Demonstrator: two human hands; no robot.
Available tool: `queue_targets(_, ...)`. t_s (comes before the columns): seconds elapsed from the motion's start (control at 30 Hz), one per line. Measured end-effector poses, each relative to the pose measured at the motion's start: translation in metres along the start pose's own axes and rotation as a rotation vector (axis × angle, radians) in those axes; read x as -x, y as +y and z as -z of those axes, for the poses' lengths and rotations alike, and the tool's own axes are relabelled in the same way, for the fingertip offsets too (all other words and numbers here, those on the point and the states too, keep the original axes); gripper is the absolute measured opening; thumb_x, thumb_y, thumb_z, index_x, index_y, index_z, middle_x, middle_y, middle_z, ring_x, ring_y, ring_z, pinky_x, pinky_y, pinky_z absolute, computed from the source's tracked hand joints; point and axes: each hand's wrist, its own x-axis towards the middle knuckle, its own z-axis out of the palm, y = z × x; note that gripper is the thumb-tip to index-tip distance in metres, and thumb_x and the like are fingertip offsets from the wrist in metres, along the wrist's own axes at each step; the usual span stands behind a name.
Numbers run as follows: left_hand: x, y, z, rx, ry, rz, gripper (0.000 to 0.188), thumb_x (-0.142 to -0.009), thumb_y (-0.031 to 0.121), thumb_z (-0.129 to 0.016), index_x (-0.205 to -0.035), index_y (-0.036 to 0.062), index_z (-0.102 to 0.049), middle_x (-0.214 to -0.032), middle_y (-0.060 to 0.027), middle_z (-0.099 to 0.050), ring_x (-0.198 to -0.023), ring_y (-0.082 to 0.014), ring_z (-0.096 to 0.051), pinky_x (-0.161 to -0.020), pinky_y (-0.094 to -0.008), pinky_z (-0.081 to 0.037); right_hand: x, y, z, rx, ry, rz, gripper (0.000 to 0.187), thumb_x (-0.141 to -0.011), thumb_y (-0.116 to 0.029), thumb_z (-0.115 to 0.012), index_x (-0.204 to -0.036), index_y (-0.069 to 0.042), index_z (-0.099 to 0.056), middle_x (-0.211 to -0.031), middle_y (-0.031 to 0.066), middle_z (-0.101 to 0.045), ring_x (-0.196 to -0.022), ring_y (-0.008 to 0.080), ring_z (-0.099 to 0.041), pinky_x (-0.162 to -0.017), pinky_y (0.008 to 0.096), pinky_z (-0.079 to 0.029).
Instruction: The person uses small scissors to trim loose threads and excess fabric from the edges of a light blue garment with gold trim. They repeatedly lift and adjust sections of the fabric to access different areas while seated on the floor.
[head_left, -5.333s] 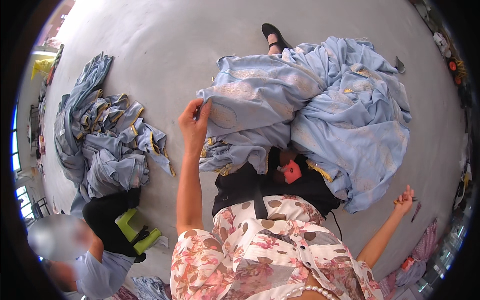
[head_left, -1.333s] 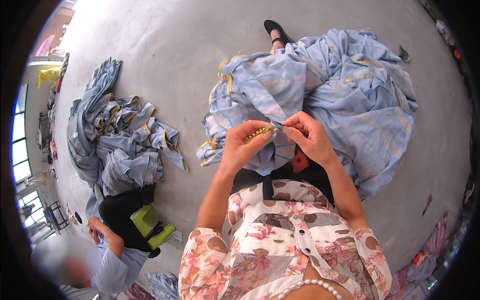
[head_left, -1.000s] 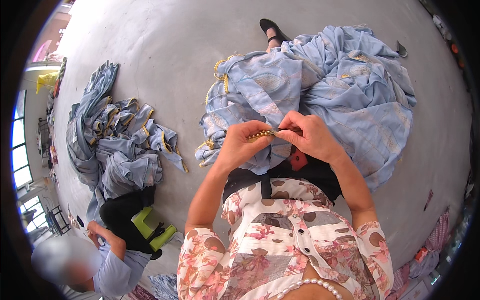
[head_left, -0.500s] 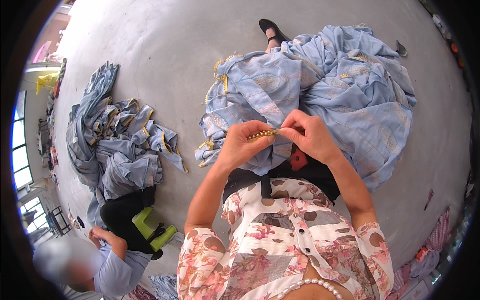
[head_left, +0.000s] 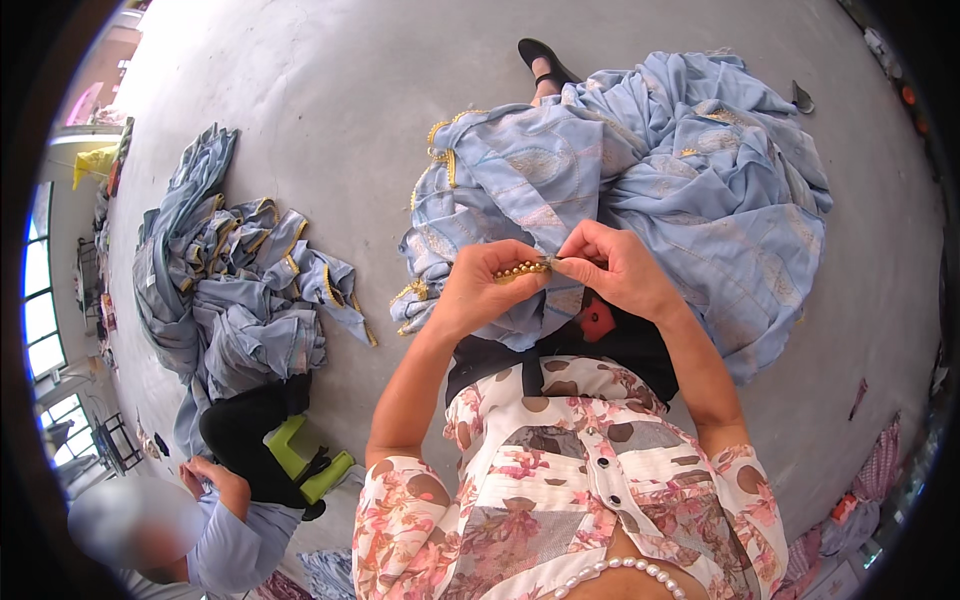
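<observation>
My left hand (head_left: 493, 285) is closed in a pinch on a gold beaded trim (head_left: 522, 270), which runs out between thumb and forefinger. Against those fingertips, my right hand (head_left: 618, 268) is pinched too. A small, thin dark thing shows at its fingertips, too small to name. Light blue patterned cloth (head_left: 690, 215) with gold edging lies heaped over my lap and on the floor beyond both hands. The other fingers of each hand are curled, and their inner sides are hidden.
To my left a co-worker (head_left: 240, 530) sits low beside a green plastic stool (head_left: 300, 455). Before that person lies another pile of blue-grey cloth (head_left: 255, 270) with gold edging. A black shoe (head_left: 545, 62) shows past my cloth, on the grey concrete floor (head_left: 400, 60).
My right fingertips have shifted very slightly, and the small dark thing at them shows more plainly. My left hand keeps its pinch on the trim.
</observation>
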Motion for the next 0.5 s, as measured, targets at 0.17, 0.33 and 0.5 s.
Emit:
queue_targets(0.17, -0.001, 0.0023, -0.0009, -0.02, -0.002, -0.003, 0.014, -0.082, 0.01, -0.068, -0.089, -0.0016, -0.066, -0.069, 0.006, -0.055, -0.063, -0.0011, -0.045, -0.054, -0.0188, -0.036, 0.0005, -0.0001, -0.0005, 0.101, 0.01, 0.04, 0.022, -0.086, -0.016, -0.068, -0.087, 0.001, -0.055, -0.067, 0.0086, -0.064, -0.058, 0.0112, -0.057, -0.054, 0.0263, -0.044)
queue_targets(0.33, -0.0006, 0.0013, -0.0001, -0.046, -0.01, 0.028, 0.014, -0.082, 0.011, -0.069, -0.087, -0.0014, -0.066, -0.067, 0.0062, -0.054, -0.062, -0.0012, -0.044, -0.053, -0.0193, -0.035, 0.0023, -0.0031, -0.0007, 0.196, 0.005, 0.025, 0.022, -0.085, -0.016, -0.068, -0.086, 0.001, -0.055, -0.064, 0.0098, -0.062, -0.054, 0.0141, -0.056, -0.051, 0.0285, -0.042)
queue_targets(0.5, 0.0012, -0.0024, 0.0, -0.004, 0.003, 0.031, 0.014, -0.082, 0.011, -0.069, -0.087, -0.0012, -0.066, -0.07, 0.0056, -0.057, -0.064, -0.0012, -0.047, -0.055, -0.0186, -0.037, 0.0051, 0.0055, -0.0065, 0.118, 0.068, -0.019, 0.021, -0.087, -0.017, -0.068, -0.087, 0.0, -0.055, -0.064, 0.0052, -0.061, -0.057, 0.0083, -0.054, -0.052, 0.0255, -0.041)
